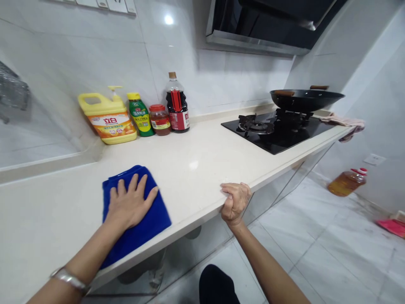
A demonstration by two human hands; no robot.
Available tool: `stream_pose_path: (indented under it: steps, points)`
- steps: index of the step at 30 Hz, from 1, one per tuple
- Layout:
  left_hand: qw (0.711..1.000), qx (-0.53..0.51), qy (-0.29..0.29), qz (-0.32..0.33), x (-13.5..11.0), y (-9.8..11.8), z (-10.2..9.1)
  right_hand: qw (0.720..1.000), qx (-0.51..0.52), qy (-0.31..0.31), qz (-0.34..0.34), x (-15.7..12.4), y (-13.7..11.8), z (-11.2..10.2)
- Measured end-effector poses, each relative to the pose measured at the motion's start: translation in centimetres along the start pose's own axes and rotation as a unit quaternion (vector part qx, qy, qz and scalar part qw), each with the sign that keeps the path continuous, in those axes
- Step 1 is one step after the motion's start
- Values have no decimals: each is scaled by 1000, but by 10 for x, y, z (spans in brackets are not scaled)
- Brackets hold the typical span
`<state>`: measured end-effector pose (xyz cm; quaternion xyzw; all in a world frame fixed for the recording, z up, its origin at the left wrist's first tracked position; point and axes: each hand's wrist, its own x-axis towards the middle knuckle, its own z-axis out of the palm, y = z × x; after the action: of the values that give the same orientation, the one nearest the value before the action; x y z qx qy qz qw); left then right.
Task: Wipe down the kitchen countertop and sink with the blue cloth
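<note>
My left hand (pixel 130 202) lies flat on a folded blue cloth (pixel 155 219), its fingers spread and pressing the cloth against the pale countertop (pixel 196 169). One corner of the cloth reaches the counter's front edge. Further right, my right hand (pixel 236 202) grips that front edge, fingers curled over the top and the thumb side below. Behind the cloth, along the wall, stand a yellow detergent jug (pixel 110 120), a green bottle with a yellow cap (pixel 141 116), a red-lidded jar (pixel 160 121) and a dark sauce bottle (pixel 177 105).
A black gas hob (pixel 281 141) is set into the counter at right, with a wok (pixel 306 100) on its far burner under the range hood (pixel 253 42). A pink cloth (pixel 344 121) hangs over the far counter end. An oil jug (pixel 348 182) lies on the tiled floor.
</note>
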<state>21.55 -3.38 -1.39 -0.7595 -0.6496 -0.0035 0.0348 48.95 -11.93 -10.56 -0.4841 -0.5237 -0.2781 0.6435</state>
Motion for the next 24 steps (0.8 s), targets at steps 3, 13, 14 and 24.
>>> stream_pose_path:
  steps: [3, 13, 14, 24]
  points:
    - [1000, -8, -7, 17, 17, 41, -4, 1000, 3, -2, 3, -1, 2, 0]
    - [998, -42, -22, 27, 46, 64, -3, 998, 42, -45, 3, 2, 11, -7]
    - [998, -45, -23, 30, 45, 63, -4, 996, 48, -70, 12, 3, 8, -13]
    - [992, -78, -40, 96, 24, 29, -3, 675, 267, -356, 588, -208, -70, -96]
